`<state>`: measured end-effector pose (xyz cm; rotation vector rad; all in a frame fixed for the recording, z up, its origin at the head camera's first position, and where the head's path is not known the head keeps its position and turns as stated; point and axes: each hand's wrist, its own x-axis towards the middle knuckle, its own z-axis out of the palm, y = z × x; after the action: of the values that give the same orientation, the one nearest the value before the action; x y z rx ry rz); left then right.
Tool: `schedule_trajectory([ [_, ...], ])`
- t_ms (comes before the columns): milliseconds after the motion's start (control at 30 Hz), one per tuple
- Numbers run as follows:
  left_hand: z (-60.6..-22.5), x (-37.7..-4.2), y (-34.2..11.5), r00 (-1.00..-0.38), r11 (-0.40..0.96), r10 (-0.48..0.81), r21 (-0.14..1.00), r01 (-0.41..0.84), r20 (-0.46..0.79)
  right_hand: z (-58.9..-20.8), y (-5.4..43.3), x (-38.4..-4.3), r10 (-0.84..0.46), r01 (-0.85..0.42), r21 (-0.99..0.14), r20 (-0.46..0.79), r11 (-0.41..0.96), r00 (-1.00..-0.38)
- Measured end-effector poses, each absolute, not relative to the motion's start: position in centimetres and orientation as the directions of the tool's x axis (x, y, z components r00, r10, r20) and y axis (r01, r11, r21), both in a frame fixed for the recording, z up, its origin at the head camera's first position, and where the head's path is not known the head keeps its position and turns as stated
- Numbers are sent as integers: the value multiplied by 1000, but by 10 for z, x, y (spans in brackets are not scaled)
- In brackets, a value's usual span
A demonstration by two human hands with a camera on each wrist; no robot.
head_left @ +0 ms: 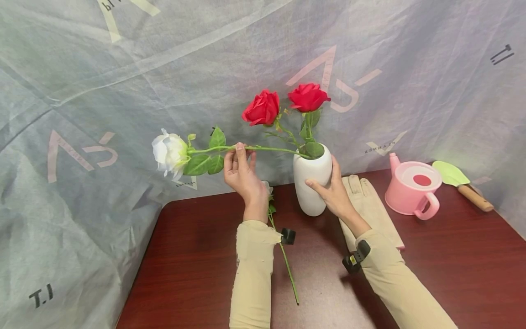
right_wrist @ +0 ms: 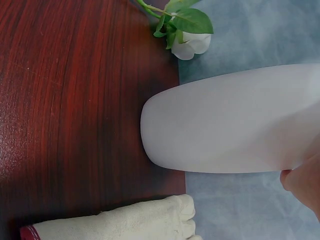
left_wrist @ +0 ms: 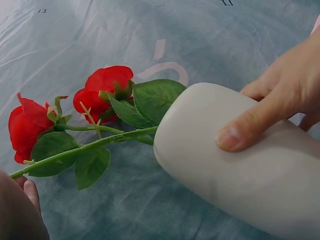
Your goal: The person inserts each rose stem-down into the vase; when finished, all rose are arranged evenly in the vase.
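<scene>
In the head view my left hand [head_left: 243,176] pinches the green stem of a white rose [head_left: 169,153], which lies nearly level with its bloom to the left. The stem's other end reaches into the mouth of a white vase [head_left: 313,187]. My right hand [head_left: 334,189] grips the vase around its right side, thumb across the front. Two red roses [head_left: 261,108] stand in the vase and lean above its rim. The left wrist view shows the right thumb [left_wrist: 235,137] on the vase wall; stem ends inside the vase are hidden.
Another white rose [head_left: 289,269] lies on the dark red table [head_left: 197,274], partly behind the left forearm. Right of the vase are cream gloves [head_left: 370,205], a pink watering can [head_left: 411,189] and a green trowel [head_left: 462,183] with a wooden handle. A grey cloth [head_left: 102,205] hangs behind.
</scene>
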<state>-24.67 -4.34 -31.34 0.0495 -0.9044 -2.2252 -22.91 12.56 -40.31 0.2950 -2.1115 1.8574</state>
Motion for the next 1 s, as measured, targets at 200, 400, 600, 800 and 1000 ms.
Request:
schedule_trajectory([
  [200,-315,-249,-38,-734,-487,-636,615,620,237,-403,126,-228,52,-348,-927,357,140,-933],
  [400,-315,-250,-31,-746,-477,-615,632,611,256,-403,126,-229,54,-345,-929,355,135,-933],
  [600,-311,-251,-30,-752,-476,-603,635,608,268,-403,125,-229,53,-349,-929,357,126,-933],
  [800,-304,-246,-41,-730,-496,-629,587,640,265,-402,124,-228,54,-357,-926,366,125,-929],
  [1000,-299,-242,-52,-712,-500,-655,561,660,253,-404,125,-230,61,-354,-927,363,126,-930],
])
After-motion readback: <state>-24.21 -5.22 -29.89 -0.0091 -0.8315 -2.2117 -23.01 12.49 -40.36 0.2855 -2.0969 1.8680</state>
